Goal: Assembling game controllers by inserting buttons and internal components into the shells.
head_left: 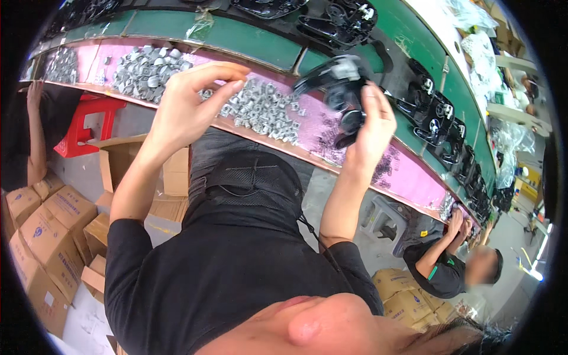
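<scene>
My right hand grips a glossy black plastic housing, smeared by motion, with a pale part near its top. It is held above the pink work strip, and my fingers hide its right side. My left hand hovers over small grey plastic parts heaped on the strip. Its thumb and index finger curve toward each other with a small gap at the tips, and nothing shows between them. Left of that hand lies a pile of larger grey caps. Small dark pieces are scattered below my right hand.
Beyond the pink strip runs a green conveyor line carrying several black housings. Cardboard boxes are stacked at left, near a red stool. A co-worker sits at right; another person's arm shows far left.
</scene>
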### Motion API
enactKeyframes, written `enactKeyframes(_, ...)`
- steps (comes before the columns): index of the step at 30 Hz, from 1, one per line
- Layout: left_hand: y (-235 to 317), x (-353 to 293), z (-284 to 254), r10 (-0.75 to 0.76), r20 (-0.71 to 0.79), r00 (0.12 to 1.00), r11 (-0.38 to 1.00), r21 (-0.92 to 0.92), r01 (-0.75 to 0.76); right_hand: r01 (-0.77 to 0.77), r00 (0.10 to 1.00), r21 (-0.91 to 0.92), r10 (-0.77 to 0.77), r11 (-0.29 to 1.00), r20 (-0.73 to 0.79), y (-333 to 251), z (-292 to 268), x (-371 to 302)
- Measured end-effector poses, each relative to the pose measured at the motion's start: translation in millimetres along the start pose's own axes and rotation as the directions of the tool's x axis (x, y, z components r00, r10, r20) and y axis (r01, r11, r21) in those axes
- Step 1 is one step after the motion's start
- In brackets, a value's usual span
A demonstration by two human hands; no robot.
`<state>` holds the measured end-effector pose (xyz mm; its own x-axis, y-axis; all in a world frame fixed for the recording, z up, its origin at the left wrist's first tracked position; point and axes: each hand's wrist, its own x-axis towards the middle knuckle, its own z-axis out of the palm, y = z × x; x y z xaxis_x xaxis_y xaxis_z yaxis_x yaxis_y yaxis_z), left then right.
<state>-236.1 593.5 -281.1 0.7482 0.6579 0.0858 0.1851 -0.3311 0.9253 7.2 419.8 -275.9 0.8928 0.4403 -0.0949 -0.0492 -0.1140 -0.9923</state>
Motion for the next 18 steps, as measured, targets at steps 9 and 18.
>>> enactKeyframes(9, -10.4, -6.9, 5.0, -0.089, -0.030, 0.996, 0.995, -0.037, 0.088, 0.071, 0.992, 0.259, -0.042, 0.963, -0.115, -23.3, -33.2, 64.1)
enactKeyframes(18, 20.6, 23.1, 10.3, 0.408, 0.009, 0.913, 0.904, 0.134, -0.405, 0.103, 0.947, -0.177, -0.042, 0.979, 0.320, -49.9, -27.6, 10.2)
